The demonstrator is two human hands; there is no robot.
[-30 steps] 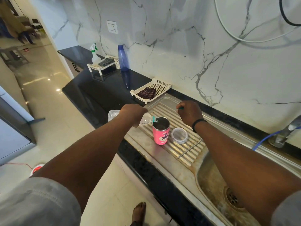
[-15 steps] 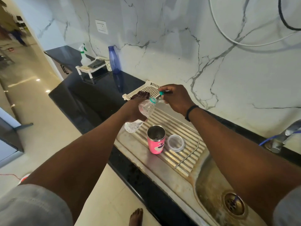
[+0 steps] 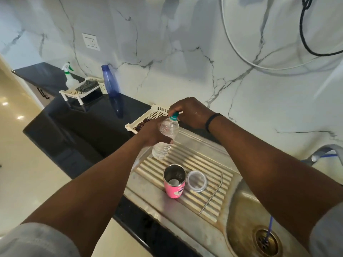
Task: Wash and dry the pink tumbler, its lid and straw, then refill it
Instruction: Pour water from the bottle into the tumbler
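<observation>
The pink tumbler [image 3: 174,184] stands upright and uncovered on the ribbed steel drainboard [image 3: 202,158], with water inside it. Its clear round lid [image 3: 196,181] lies flat just to its right. The metal straw [image 3: 211,195] lies further right on the ribs. Above and behind the tumbler, my left hand [image 3: 155,132] grips a clear plastic water bottle [image 3: 165,139], held almost upright. My right hand [image 3: 189,112] pinches the teal cap [image 3: 174,115] at the bottle's neck.
A white slotted tray [image 3: 150,115] with a dark cloth sits behind the bottle. A blue bottle [image 3: 109,80], a spray bottle [image 3: 69,76] and a small white rack [image 3: 79,90] stand further left. The sink basin [image 3: 246,219] and tap [image 3: 323,151] are at the right.
The bottle was tipped over the tumbler a second ago; my left hand has lifted it upright. My right hand has brought the teal cap onto the bottle's neck.
</observation>
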